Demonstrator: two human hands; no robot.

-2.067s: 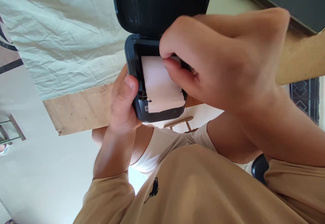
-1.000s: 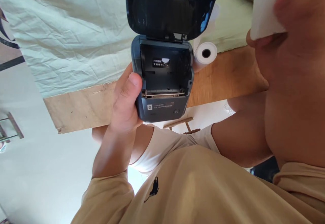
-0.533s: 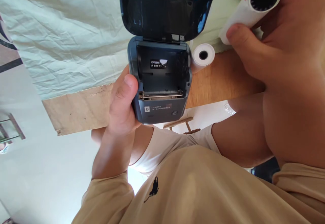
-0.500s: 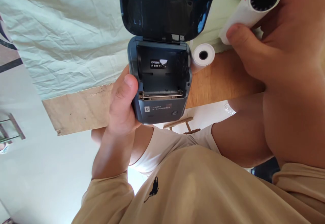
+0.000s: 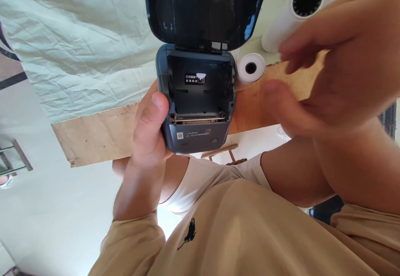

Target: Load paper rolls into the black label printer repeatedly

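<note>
Printer (image 5: 201,101) left of both rolls (image 5: 279,32)

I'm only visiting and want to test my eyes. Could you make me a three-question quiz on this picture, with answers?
1. Which hand grips the dark device?
2. True or false: the device's black lid is open.
3. Multiple choice: what is just to the right of the device in the picture?
A. a coin
B. a white roll
C. a pen

Key: 1. the left hand; 2. true; 3. B.
</note>
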